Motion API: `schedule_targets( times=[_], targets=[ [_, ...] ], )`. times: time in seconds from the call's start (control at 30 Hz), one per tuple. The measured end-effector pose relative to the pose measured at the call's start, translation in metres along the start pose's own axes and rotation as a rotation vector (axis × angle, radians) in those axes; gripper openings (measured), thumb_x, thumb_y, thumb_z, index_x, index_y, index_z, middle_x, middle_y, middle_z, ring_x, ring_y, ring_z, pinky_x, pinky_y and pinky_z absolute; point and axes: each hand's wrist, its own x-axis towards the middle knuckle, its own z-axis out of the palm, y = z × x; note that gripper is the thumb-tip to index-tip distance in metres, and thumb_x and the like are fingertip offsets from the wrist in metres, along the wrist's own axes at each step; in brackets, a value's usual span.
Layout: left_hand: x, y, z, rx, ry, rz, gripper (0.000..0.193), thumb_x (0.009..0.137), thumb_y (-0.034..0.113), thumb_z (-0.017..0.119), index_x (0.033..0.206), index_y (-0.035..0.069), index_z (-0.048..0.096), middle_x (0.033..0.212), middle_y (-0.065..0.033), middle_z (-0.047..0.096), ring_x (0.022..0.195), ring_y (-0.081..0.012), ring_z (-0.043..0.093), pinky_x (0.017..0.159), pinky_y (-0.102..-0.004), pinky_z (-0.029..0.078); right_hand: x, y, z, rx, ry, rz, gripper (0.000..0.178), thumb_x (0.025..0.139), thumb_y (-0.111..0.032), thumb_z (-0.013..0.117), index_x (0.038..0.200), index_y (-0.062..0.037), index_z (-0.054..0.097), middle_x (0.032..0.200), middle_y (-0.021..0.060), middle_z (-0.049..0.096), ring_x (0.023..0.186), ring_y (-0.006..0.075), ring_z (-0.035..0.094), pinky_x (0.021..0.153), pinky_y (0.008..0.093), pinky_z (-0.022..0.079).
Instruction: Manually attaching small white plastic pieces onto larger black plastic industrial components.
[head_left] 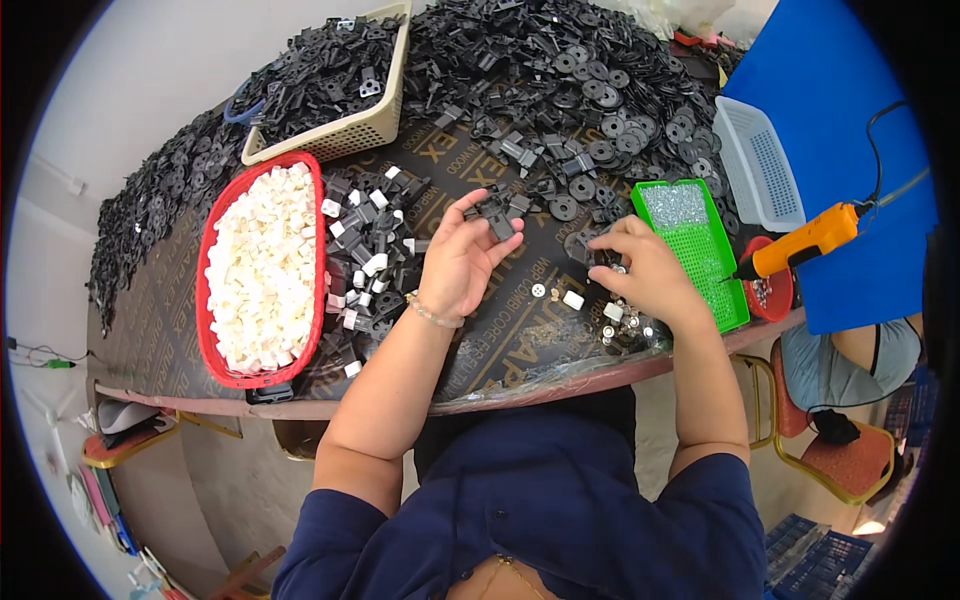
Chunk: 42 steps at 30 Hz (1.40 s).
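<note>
Screwdriver (808, 241) overhangs red bowl (782, 301); left grip (461, 258) clamped on black part (499, 224), right grip (645, 266) unclear.

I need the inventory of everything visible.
Table: one, dark, centre
Black parts: uncountable, black, across table
Cream basket: one, cream, back left
Oval basket: one, red, left
White pieces: many, white, mostly in oval basket
Pale basket: one, whitish, back right
Tray: one, green, right
Small pieces: many, silvery, in tray
Bowl: one, red, right
Power tool: one, orange, right
Panel: one, blue, far right
Chairs: at least two, reddish, floor
Seated person: one, grey-clad, right
Shirt: one, navy, bottom
Left hand: one, centre, holding black part
Right hand: one, right, at black parts
</note>
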Motion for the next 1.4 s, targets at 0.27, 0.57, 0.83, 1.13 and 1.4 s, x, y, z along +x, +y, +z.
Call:
schedule_targets(
  times=[0.27,0.57,0.83,1.13,1.4],
  targets=[
    [0.003,0.004,-0.003,0.064,-0.027,-0.016,0.043,0.097,0.004,0.053,0.138,0.007,0.042,0.113,-0.0119,0.063,0.099,-0.0222,0.064,0.089,-0.0384,0.054,0.063,-0.023,-0.010,-0.363,0.069,0.179,0.035,0.083,-0.032,0.068,0.097,0.0005,0.072,0.094,0.0202,0.065,0.091,0.0374,0.064,0.085,0.0443,0.051],
    [0.008,0.010,-0.015,-0.032,-0.038,-0.063,0.023,0.098,0.007,0.056,0.120,0.007,0.053,0.110,-0.0101,0.065,0.096,-0.0216,0.066,0.083,-0.0330,0.057,0.084,-0.053,0.025,0.305,0.221,-0.406,0.043,0.077,0.004,0.071,0.120,-0.0041,0.066,0.116,0.0118,0.064,0.101,0.0282,0.066,0.085,0.0341,0.053],
    [0.005,0.010,-0.013,0.045,-0.062,-0.119,0.022,0.096,0.007,0.062,0.118,0.006,0.061,0.109,-0.0092,0.068,0.097,-0.0232,0.068,0.084,-0.0336,0.056,0.081,-0.045,0.036,0.296,0.221,-0.439,0.048,0.076,0.005,0.071,0.122,-0.0029,0.064,0.116,0.0129,0.069,0.107,0.0317,0.063,0.093,0.0397,0.051],
    [0.004,0.009,-0.011,0.133,-0.082,-0.063,0.031,0.097,0.006,0.062,0.127,0.001,0.060,0.113,-0.0100,0.068,0.099,-0.0234,0.068,0.085,-0.0327,0.055,0.077,-0.048,0.035,0.155,0.315,-0.453,0.051,0.075,0.006,0.072,0.124,-0.0049,0.065,0.110,0.0124,0.069,0.101,0.0301,0.066,0.086,0.0374,0.054],
    [0.003,-0.006,-0.013,0.321,-0.070,0.125,0.040,0.094,-0.002,0.063,0.132,-0.005,0.054,0.119,-0.0125,0.065,0.101,-0.0190,0.067,0.086,-0.0301,0.055,0.078,-0.046,0.037,0.461,0.265,-0.358,0.041,0.082,-0.004,0.073,0.122,-0.0006,0.065,0.105,0.0106,0.070,0.101,0.0214,0.066,0.086,0.0344,0.054]
  ],
)
